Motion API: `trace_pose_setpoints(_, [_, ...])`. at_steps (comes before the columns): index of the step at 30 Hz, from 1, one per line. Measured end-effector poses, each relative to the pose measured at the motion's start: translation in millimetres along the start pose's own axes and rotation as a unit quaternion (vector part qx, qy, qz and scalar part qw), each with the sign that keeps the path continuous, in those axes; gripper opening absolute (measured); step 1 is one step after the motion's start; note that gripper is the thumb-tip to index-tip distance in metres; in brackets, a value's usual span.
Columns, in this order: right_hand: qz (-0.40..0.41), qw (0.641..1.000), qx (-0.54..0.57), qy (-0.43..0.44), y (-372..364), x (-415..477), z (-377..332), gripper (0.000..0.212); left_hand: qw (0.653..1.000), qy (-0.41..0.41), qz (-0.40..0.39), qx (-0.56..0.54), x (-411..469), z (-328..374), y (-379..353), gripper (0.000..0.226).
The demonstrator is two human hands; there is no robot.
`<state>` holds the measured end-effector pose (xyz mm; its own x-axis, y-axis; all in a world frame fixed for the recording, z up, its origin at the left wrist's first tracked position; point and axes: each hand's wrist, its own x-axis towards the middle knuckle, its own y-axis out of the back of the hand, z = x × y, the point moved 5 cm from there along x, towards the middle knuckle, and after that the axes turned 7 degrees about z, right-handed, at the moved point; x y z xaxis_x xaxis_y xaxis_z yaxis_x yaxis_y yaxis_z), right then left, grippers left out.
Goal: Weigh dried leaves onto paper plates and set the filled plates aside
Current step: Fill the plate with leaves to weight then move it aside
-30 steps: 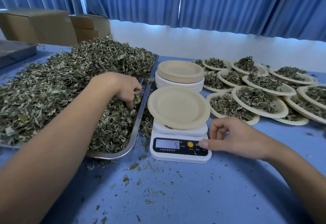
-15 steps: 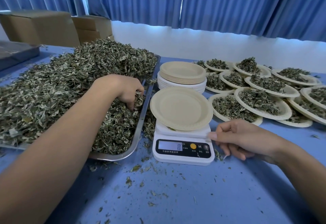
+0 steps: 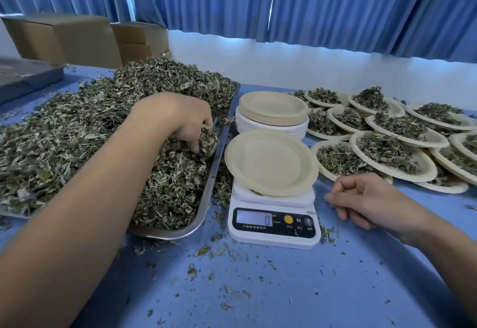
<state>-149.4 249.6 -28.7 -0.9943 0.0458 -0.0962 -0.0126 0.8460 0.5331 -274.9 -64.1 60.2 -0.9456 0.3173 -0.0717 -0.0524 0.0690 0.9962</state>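
A big heap of dried leaves [image 3: 77, 134] fills a steel tray [image 3: 206, 198] on the left. My left hand [image 3: 180, 121] is dug into the heap near the tray's right rim, fingers closed around a clump of leaves. An empty beige paper plate [image 3: 271, 162] sits on a white kitchen scale [image 3: 273, 224] whose display reads 0. My right hand [image 3: 366, 198] rests loosely curled on the blue table just right of the scale, holding nothing. Several filled plates [image 3: 387, 152] overlap at the right.
A stack of empty paper plates [image 3: 272, 115] stands behind the scale. Cardboard boxes [image 3: 64, 38] sit at the back left, next to a flat grey tray [image 3: 25, 74]. Leaf crumbs lie scattered over the blue tabletop [image 3: 258, 289]. Blue curtains hang behind.
My right hand has drawn back from the scale's buttons to the table beside it. The display went from 5 to 0. My left hand has closed on a clump of leaves.
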Motion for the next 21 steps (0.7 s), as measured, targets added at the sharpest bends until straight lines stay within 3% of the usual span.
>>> trace_pose_setpoints(6, [0.029, 0.999, 0.012, -0.016, 2.5, 2.9, 4.7, 0.026, 0.983, -0.019, 0.131, -0.125, -5.2, 9.1, 26.3, 0.045])
trace_pose_setpoints(11, [0.033, 0.999, 0.014, -0.017, 1.8, 3.5, 4.4, 0.026, 0.937, -0.082, 0.217, -0.262, -8.1, 34.9, 34.8, 0.030])
trace_pose_setpoints(13, [0.034, 0.999, 0.014, -0.017, 1.6, 2.6, 3.2, 0.026, 0.924, -0.111, 0.201, -0.305, -8.9, 52.3, 29.0, 0.033])
trace_pose_setpoints(17, [0.038, 0.999, 0.006, -0.018, 0.4, 0.6, -0.7, 0.028, 0.931, -0.161, 0.112, -0.308, -8.3, 71.7, 12.1, 0.037])
trace_pose_setpoints(21, [0.046, 0.999, -0.001, -0.022, 0.5, -0.4, -1.7, 0.028, 0.938, -0.136, 0.090, -0.306, -6.1, 49.0, 17.0, 0.032])
